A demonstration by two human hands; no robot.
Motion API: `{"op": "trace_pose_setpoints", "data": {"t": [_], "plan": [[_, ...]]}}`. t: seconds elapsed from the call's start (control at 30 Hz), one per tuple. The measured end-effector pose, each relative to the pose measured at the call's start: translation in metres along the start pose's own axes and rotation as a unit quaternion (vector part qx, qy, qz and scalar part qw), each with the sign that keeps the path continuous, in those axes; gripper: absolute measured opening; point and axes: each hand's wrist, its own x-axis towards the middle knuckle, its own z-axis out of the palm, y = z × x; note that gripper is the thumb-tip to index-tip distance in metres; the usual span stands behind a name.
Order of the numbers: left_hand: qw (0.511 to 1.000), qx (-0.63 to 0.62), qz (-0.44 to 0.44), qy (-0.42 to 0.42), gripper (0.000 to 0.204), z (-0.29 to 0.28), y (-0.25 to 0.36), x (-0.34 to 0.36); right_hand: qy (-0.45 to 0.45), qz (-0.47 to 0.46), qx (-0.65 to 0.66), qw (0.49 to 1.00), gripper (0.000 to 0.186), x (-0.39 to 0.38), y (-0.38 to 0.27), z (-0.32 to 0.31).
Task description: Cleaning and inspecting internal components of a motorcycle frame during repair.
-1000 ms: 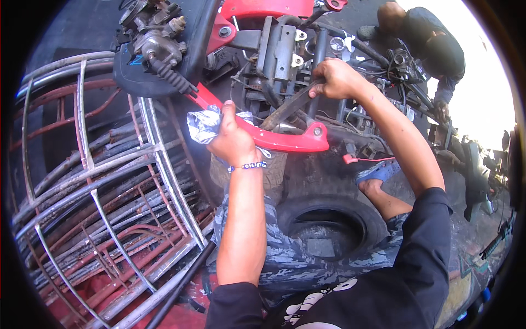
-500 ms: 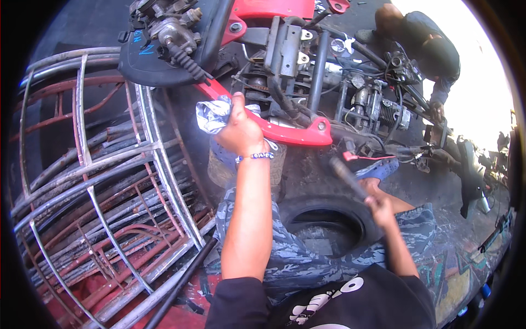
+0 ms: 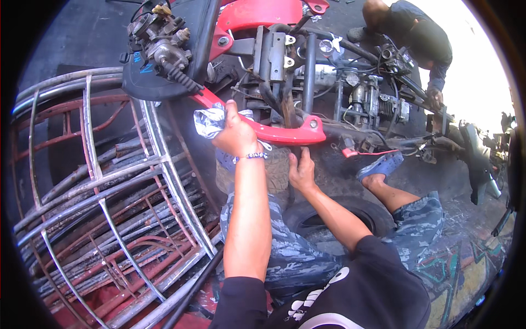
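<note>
My left hand (image 3: 239,136) is closed around a curved, glossy red bar (image 3: 285,133) with a round bolt eye at its right end. Crumpled silver sheet (image 3: 208,122) sticks out between the hand and the bar. Just below the bar, my right hand (image 3: 302,171) is raised with thumb and forefinger pointing up and its other fingers curled. Whatever it may hold is hidden, though a dark strip shows beneath it. Behind the bar lies a bare vehicle frame (image 3: 310,71) of dark tubes. A greasy carburetor-like part (image 3: 167,49) rests on a black panel (image 3: 148,82).
Rusty and silver metal racks (image 3: 90,142) stand at left over piled pipes. A tire (image 3: 372,214) lies between my legs, and a tread block (image 3: 274,170) sits under the bar. An engine (image 3: 378,104) is at right, where another person (image 3: 422,35) crouches, reaching toward the frame.
My right hand has swung up and left from beside the tire to under the red bar. The rod-like tool it held is no longer plainly visible. My left hand keeps its grip.
</note>
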Motion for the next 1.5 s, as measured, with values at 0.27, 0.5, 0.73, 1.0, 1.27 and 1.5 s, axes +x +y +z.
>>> {"op": "trace_pose_setpoints", "data": {"t": [0.27,0.5,0.73,1.0,1.27,1.5], "plan": [[1.0,-0.006,0.017,-0.007,0.027,-0.002,-0.008,0.008,0.066,-0.047,0.021,0.996,0.02,0.02,-0.004,0.069],[1.0,0.014,0.007,0.007,0.029,-0.006,-0.01,0.014,0.074,0.078,0.103,0.989,0.032,-0.005,-0.049,0.069],[0.996,-0.038,0.067,-0.041,0.03,0.0,-0.018,0.008,0.081,0.116,0.285,0.948,0.029,-0.003,-0.039,0.088],[0.998,0.011,0.049,-0.032,0.031,-0.01,-0.012,0.013,0.035,0.227,0.219,0.948,0.027,0.008,-0.09,0.058],[0.998,0.003,0.062,-0.025,0.03,-0.003,-0.01,0.008,0.123,0.137,0.111,0.976,0.024,0.056,-0.072,0.07],[1.0,0.01,0.014,-0.022,0.026,-0.003,-0.005,0.0,0.133,0.046,0.033,0.99,0.026,0.049,-0.056,0.076]]}}
